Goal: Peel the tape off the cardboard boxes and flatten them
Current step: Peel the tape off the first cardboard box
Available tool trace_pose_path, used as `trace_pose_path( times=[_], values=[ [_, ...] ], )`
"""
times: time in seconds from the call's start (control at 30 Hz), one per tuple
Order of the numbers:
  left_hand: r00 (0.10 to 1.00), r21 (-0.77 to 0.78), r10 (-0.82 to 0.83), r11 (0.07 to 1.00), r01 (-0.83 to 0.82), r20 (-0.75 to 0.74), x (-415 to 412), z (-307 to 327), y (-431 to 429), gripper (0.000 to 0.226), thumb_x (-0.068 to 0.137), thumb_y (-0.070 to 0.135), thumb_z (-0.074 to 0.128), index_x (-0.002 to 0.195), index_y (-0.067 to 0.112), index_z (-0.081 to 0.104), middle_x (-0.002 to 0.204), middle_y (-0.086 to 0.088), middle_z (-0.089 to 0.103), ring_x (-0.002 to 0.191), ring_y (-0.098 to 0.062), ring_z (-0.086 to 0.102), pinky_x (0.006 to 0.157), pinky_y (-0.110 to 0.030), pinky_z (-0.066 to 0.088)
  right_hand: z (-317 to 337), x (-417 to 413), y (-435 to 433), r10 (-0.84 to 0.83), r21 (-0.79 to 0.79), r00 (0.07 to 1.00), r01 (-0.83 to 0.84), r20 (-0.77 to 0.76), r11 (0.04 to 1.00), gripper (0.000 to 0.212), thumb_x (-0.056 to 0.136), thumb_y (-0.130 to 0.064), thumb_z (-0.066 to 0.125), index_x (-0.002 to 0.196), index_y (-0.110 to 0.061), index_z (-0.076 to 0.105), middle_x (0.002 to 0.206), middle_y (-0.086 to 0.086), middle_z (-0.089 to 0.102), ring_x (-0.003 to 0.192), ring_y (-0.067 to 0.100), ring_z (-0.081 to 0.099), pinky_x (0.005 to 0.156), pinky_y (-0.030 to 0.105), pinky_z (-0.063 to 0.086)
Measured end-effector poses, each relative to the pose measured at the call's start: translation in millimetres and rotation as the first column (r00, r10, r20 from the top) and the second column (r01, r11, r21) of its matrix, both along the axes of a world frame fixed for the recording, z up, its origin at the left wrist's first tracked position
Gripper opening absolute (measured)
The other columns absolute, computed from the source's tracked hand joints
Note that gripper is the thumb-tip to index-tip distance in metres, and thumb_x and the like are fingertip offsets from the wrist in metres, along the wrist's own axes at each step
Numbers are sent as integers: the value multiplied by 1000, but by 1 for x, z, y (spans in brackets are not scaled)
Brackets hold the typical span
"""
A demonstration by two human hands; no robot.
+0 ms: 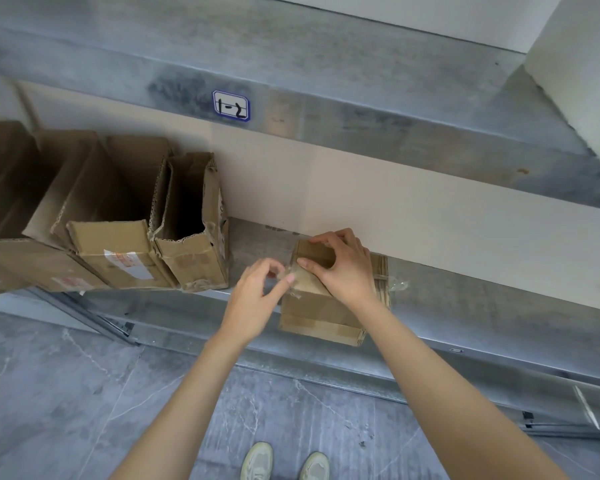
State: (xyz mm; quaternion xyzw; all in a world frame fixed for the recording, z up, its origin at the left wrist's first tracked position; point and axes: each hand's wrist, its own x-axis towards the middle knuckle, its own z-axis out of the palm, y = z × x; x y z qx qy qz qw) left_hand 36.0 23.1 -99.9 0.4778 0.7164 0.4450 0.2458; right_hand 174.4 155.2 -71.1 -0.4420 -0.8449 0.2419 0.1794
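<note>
At the left of the frame, a row of open cardboard boxes (111, 216) is seen lying on a metal shelf (250, 244), their mouths turned upward in the picture; the rightmost one (191, 237) is torn along its rim. Above and slightly right of them, a label (230, 105) marked "1-2" is stuck to the edge of the upper shelf.

Just left of centre, the left hand (253, 296) is raised to the upper left corner of a small box (312, 303). A strip of clear tape (288, 271) is pinched between its thumb and forefinger – the two tips are closed together on it, while the remaining fingers are loosely curled behind. The tape is lifted off the cardboard at that corner.

The small box is set on the front edge of the shelf, at the centre of the frame. It is held from above by the right hand (343, 268) – the fingers are spread and bent over its top, the thumb laid along the left edge close to the tape.

Under and to the right of the box, flattened cardboard (381, 275) is stacked, and a crumpled scrap of clear tape (397, 285) is seen at its right side.
</note>
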Motion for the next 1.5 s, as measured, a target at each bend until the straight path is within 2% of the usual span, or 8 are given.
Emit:
trace_pose_path(
  times=[0.1,0.23,0.5,0.7,0.87,1.1,1.33,1.5],
  values=[
    [998,-40,30,999,-32,-55,1,2,1,41,88,63,53,107,27,61,108,18,57,107,-10,52,83,-32,44,1,0,-1,3,-6,1000,-3,0,1000,41,78,-65,65,111,-40,59,116,-12,46,113,12,49,94,28,30],
    [983,-49,117,991,-125,-140,7,5,6,40,86,55,66,110,24,69,109,10,59,104,-12,51,78,-32,43,1,0,0,2,-3,1000,-2,2,1000,41,78,-64,65,111,-41,59,117,-12,46,113,12,49,92,27,30],
    [953,117,257,954,-277,163,20,17,9,10,84,12,76,94,15,78,92,10,67,81,1,65,71,-13,47,0,0,0,2,9,1000,-2,-7,1000,42,77,-65,66,111,-40,59,115,-12,47,112,13,50,95,30,33],
    [966,280,260,927,-251,6,28,15,-1,18,84,-2,71,93,11,79,87,3,69,82,-4,67,76,-18,55,1,1,0,-7,-4,1000,6,-20,1000,42,77,-64,67,111,-40,60,114,-14,46,112,12,49,92,27,30],
    [974,274,226,935,-225,30,27,17,-17,22,86,-3,70,102,13,67,85,5,70,86,-7,67,80,-18,55,2,1,-1,-9,-7,1000,9,-10,1000,43,77,-64,67,112,-40,60,116,-13,47,112,13,48,93,28,32],
    [977,313,155,944,-103,-146,21,9,-29,17,86,-5,70,92,11,75,88,7,70,83,-5,66,71,-22,56,1,1,0,-4,-13,1000,4,-11,1000,42,78,-64,66,112,-41,59,116,-12,47,113,12,49,93,27,29],
    [987,273,130,957,-100,-91,22,9,-34,21,84,-6,71,88,13,77,84,11,70,79,-7,67,64,-32,55,3,1,-1,-5,-18,1000,5,-18,1000,41,77,-63,67,111,-41,59,114,-14,46,112,12,48,92,26,29],
    [995,218,89,973,-78,-42,18,15,-35,25,83,-7,71,85,18,78,83,16,71,80,-5,68,69,-31,56,4,1,-2,-4,-17,1000,4,-22,1000,41,77,-63,68,111,-41,59,114,-14,46,111,12,48,93,28,33]
  ],
)
